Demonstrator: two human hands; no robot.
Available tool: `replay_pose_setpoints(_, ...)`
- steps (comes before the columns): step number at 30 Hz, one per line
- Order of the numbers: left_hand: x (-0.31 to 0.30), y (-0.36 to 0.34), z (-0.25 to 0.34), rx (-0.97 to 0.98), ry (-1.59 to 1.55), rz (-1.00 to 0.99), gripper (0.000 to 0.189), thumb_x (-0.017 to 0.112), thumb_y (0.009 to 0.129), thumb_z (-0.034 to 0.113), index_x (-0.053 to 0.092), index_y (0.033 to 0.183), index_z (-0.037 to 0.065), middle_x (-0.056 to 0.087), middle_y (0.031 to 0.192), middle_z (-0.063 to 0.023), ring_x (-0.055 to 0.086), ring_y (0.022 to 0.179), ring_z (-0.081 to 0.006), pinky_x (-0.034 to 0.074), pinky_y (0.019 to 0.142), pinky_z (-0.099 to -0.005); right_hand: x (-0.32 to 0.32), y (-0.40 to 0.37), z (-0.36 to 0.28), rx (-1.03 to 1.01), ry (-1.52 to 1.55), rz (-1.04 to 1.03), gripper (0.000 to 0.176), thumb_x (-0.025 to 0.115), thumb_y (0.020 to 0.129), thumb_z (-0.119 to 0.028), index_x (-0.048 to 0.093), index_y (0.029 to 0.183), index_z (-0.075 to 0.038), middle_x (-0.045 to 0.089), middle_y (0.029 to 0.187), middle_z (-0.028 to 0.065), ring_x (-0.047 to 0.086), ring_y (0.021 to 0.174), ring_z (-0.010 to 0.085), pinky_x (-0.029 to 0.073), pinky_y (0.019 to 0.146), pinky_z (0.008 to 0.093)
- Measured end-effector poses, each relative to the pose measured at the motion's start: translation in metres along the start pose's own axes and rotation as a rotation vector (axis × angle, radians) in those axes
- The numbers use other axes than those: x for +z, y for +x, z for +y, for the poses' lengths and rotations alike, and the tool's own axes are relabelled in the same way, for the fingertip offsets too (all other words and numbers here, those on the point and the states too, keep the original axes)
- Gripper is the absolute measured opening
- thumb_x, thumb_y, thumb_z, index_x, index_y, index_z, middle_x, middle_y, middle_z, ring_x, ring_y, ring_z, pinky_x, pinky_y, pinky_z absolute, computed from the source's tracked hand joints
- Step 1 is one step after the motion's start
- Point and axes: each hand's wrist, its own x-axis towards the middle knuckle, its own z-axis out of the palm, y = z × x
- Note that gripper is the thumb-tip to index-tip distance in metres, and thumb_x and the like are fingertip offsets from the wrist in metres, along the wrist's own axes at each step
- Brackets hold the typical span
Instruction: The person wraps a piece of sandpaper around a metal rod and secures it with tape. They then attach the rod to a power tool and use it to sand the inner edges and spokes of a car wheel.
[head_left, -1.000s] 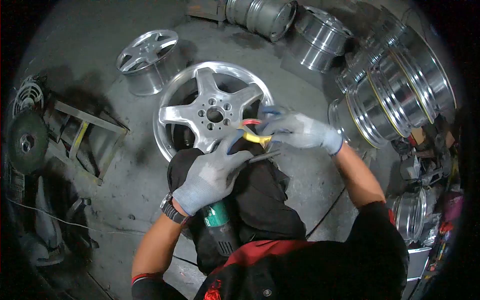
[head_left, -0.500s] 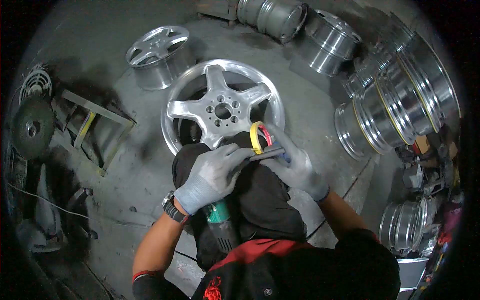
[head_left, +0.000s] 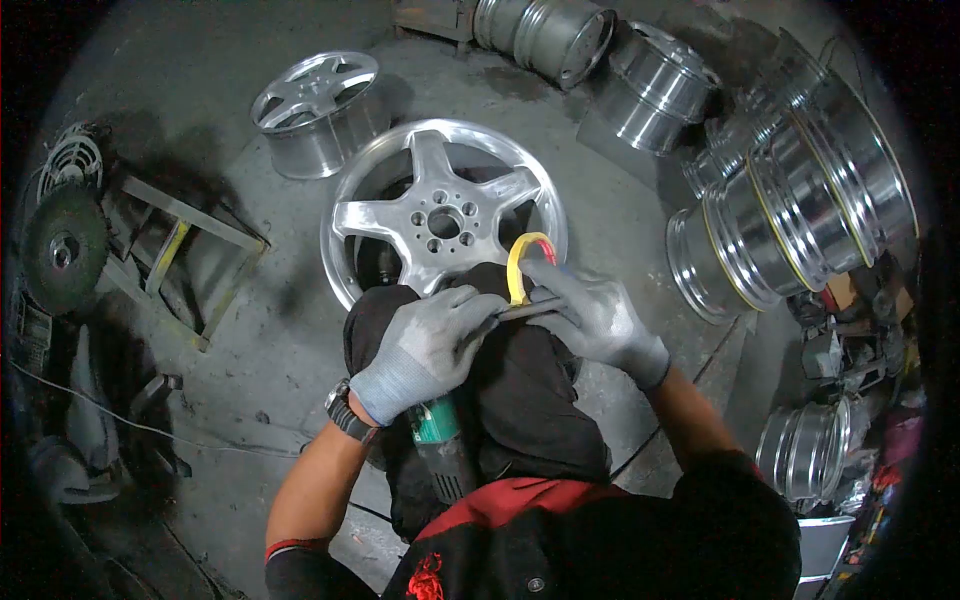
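My gloved left hand [head_left: 425, 340] is closed on one end of a thin dark grey strip [head_left: 528, 309], held above my lap. My gloved right hand [head_left: 605, 325] is closed at the other end, its fingers also against a roll of yellow tape [head_left: 515, 272] with a reddish inner core. The roll stands on edge at the strip, its right side partly hidden by those fingers. Under my left wrist, a green and black power tool [head_left: 436, 425] lies on my lap. Just beyond my knees is a shiny five-spoke wheel rim [head_left: 432, 158], face up.
Another rim [head_left: 315, 140] stands on the floor behind. Stacked polished rims [head_left: 790, 220] line the right side, with more rims [head_left: 665, 90] at the back. On the left are a metal frame [head_left: 190, 215], a dark round disc [head_left: 64, 250] and a cable [head_left: 130, 424].
My right hand has rotated and its fingers have come over the right side of the tape roll. The roll has tilted and risen slightly. My left hand has barely moved.
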Motion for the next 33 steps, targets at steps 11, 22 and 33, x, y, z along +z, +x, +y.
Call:
replay_pose_setpoints(11, 0.0, -0.002, -0.003, -0.004, 0.004, 0.001, 0.028, 0.069, 0.092, 0.007, 0.068, 0.12, 0.006, 0.068, 0.102, -0.0171, 0.07, 0.09, -0.0381, 0.057, 0.078, -0.0425, 0.002, 0.005, 0.006, -0.18, -0.114, 0.068, 0.042, 0.078, 0.082, -0.01, 0.07, 0.123, -0.01, 0.076, 0.097, 0.0097, 0.074, 0.082, 0.0288, 0.058, 0.074, 0.0415)
replay_pose_setpoints(22, 0.001, -0.002, -0.005, -0.039, -0.035, 0.008, 0.027, 0.07, 0.091, 0.005, 0.068, 0.117, 0.007, 0.068, 0.103, -0.0164, 0.07, 0.09, -0.0365, 0.057, 0.079, -0.041, 0.003, 0.007, 0.01, -0.221, -0.143, 0.011, 0.034, 0.076, 0.082, -0.011, 0.076, 0.116, -0.018, 0.076, 0.097, 0.0051, 0.073, 0.083, 0.0245, 0.058, 0.072, 0.0392)
replay_pose_setpoints(33, 0.005, 0.0, -0.003, -0.049, -0.152, 0.101, 0.028, 0.072, 0.09, 0.004, 0.069, 0.118, 0.006, 0.072, 0.102, -0.0161, 0.073, 0.094, -0.0354, 0.058, 0.082, -0.0392, 0.0, 0.007, 0.013, -0.257, -0.163, -0.039, 0.03, 0.079, 0.079, -0.015, 0.078, 0.108, -0.013, 0.077, 0.098, 0.0062, 0.073, 0.084, 0.0287, 0.059, 0.074, 0.0395)
